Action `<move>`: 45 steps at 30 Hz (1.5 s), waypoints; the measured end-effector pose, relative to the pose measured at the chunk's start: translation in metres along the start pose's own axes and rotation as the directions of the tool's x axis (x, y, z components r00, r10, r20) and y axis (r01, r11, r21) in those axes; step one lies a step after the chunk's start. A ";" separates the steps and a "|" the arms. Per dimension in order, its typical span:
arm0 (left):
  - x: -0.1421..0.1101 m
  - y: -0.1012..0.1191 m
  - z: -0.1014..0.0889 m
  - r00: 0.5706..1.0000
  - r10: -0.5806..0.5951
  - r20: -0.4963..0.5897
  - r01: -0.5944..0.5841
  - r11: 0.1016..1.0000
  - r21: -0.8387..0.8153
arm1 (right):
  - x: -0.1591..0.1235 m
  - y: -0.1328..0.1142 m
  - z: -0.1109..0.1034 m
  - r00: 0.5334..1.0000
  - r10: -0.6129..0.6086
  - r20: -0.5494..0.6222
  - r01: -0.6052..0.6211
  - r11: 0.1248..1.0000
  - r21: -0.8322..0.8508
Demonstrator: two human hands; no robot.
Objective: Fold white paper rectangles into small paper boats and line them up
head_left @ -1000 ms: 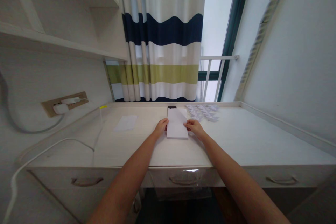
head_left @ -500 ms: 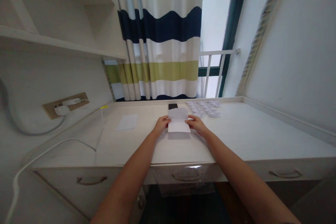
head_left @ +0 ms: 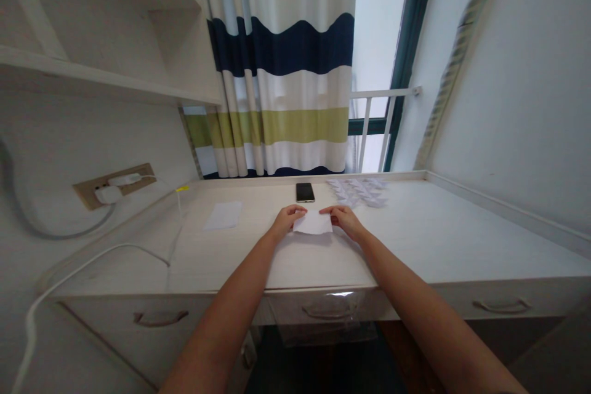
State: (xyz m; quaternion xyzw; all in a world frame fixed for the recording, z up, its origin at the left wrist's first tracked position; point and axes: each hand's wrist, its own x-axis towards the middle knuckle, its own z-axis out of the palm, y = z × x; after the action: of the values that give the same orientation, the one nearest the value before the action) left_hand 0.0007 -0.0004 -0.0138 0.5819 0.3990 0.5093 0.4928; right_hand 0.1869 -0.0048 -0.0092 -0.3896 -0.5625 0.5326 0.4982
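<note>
A white sheet of paper is held between my two hands just over the desk, its upper edge folded over toward me. My left hand pinches its left upper corner, fingers closed. On the other side my right hand grips the right upper corner with thumb and fingers. Beyond the paper lies a dark-screened phone. Several folded white paper pieces rest in rows behind my right hand. Farther left, flat white sheets lie on the desktop.
The white desk has a raised rim at the back and drawers in front. A white cable hangs over its left side, near a wall socket. A shelf overhangs the left; a striped curtain hangs behind.
The paper's raised upper part has come down toward me, so the sheet looks shorter. The phone behind it is now fully in view. My hands have shifted slightly inward along the top edge.
</note>
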 end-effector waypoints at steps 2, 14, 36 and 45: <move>-0.001 0.001 0.001 0.999 0.050 0.004 -0.050 0.997 0.060 | -0.001 -0.001 0.000 1.000 -0.026 -0.002 0.026 0.999 -0.039; -0.002 0.004 0.011 0.989 0.138 0.049 -0.143 0.980 0.135 | -0.007 -0.002 0.005 0.982 0.006 0.191 0.030 0.982 -0.189; 0.002 0.001 0.012 0.998 -0.044 -0.045 0.048 0.996 0.080 | 0.004 0.004 0.000 0.998 -0.038 0.056 0.038 0.999 -0.010; 0.004 -0.003 0.011 0.997 -0.067 0.033 0.064 0.994 0.086 | 0.003 0.004 0.000 0.998 -0.043 0.050 0.044 0.999 -0.017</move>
State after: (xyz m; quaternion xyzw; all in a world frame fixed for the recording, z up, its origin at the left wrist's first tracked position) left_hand 0.0118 0.0022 -0.0159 0.5980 0.4304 0.4647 0.4912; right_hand 0.1863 -0.0012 -0.0125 -0.3683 -0.5877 0.5260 0.4922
